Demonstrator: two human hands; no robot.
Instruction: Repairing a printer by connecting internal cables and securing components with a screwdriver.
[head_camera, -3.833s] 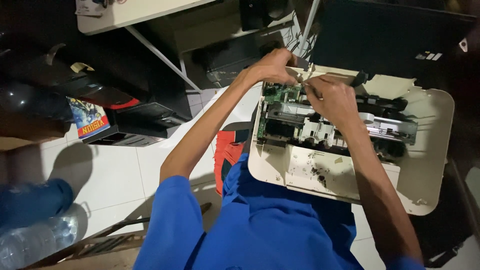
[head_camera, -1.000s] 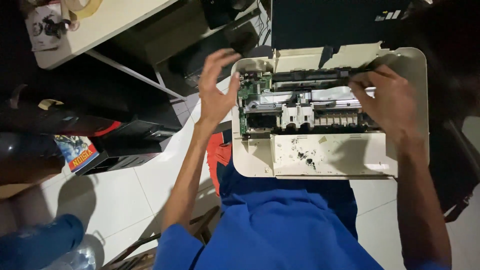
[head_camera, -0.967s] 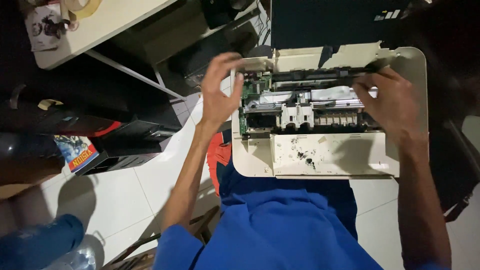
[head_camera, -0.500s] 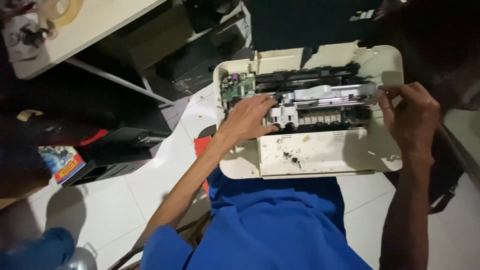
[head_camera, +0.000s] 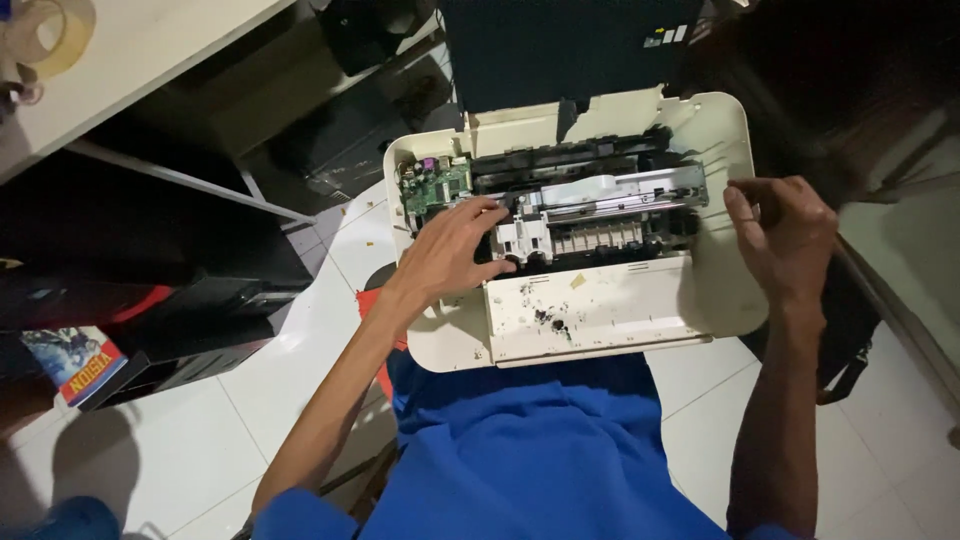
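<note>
A cream printer (head_camera: 600, 310) with its cover off lies across my lap, ink stains on its front panel. My left hand (head_camera: 450, 250) rests inside it with fingers spread, fingertips on the white carriage block (head_camera: 527, 237), just below the green circuit board (head_camera: 435, 185). My right hand (head_camera: 785, 235) is at the printer's right rim, thumb on top and fingers curled around the edge. A metal rail and rollers (head_camera: 620, 195) run between the two hands. The black lid (head_camera: 570, 45) stands up behind.
A white table (head_camera: 130, 60) with a tape roll (head_camera: 45, 35) is at the upper left, with dark boxes (head_camera: 150, 270) under it. A colourful small box (head_camera: 75, 362) lies on the white tiled floor (head_camera: 190, 440). A black strap (head_camera: 845, 375) hangs at the right.
My left hand came down from the printer's top left corner onto the carriage. My right hand slid off the mechanism to the right rim. The view shifted slightly.
</note>
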